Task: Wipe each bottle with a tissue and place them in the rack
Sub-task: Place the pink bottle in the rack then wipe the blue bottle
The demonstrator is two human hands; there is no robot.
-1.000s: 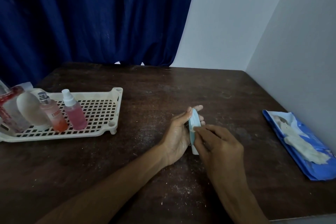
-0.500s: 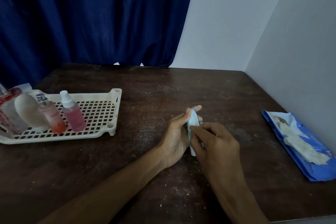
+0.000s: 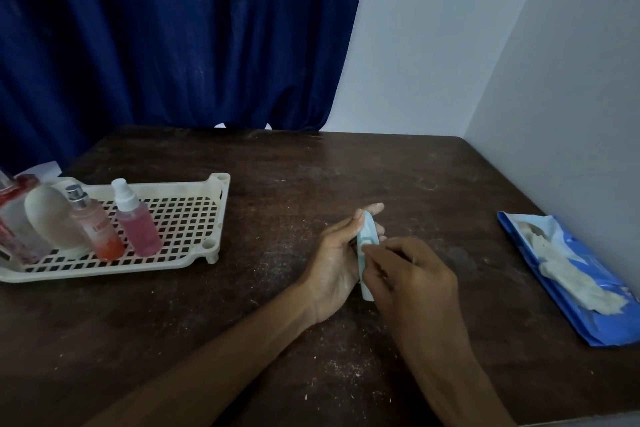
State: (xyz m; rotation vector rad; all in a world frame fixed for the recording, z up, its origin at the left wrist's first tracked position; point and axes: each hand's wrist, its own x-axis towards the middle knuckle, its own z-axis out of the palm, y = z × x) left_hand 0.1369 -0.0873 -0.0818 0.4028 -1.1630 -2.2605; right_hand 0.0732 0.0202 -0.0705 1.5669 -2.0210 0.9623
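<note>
Small pale blue bottle (image 3: pixel 366 236) is mid-counter (image 3: pixel 311 177), cradled in the left hand (image 3: pixel 334 263) between thumb and fingers. The right hand (image 3: pixel 412 274) has its fingertips curled and pinching the bottle's side; can't tell if there's a tissue under them. Rack (image 3: pixel 194 258) sits far left holding four bottles, and the blue tissue pack (image 3: pixel 588 319) lies open on the right.
</note>
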